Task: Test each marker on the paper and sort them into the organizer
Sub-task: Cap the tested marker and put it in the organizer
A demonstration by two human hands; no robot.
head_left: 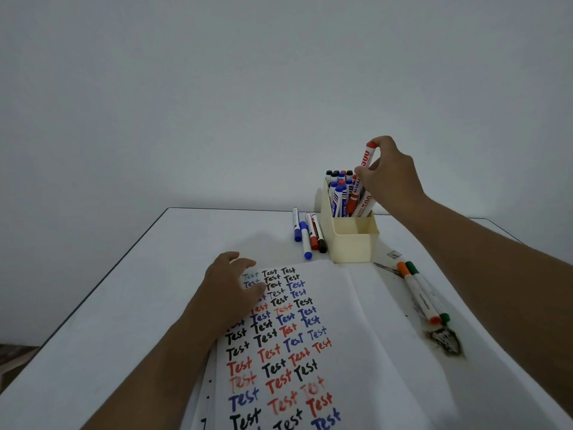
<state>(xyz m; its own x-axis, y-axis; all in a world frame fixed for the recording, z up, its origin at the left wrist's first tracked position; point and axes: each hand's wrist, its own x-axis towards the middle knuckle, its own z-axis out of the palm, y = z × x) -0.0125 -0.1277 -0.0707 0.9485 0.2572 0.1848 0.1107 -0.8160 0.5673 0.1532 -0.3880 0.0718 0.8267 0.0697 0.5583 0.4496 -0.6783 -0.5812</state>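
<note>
I see R hand (391, 175) pinching red marker (366, 157) over organizer (353, 240); L hand (231, 290) relaxed, flat on paper (341, 336).

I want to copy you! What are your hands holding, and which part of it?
The right hand pinches a red marker near its top end, above the organizer. The left hand holds nothing; it rests on the paper.

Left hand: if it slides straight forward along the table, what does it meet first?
Probably the blue-capped white marker lying beyond the paper, left of the cream plastic organizer; the left hand has only bare table before that.
</note>
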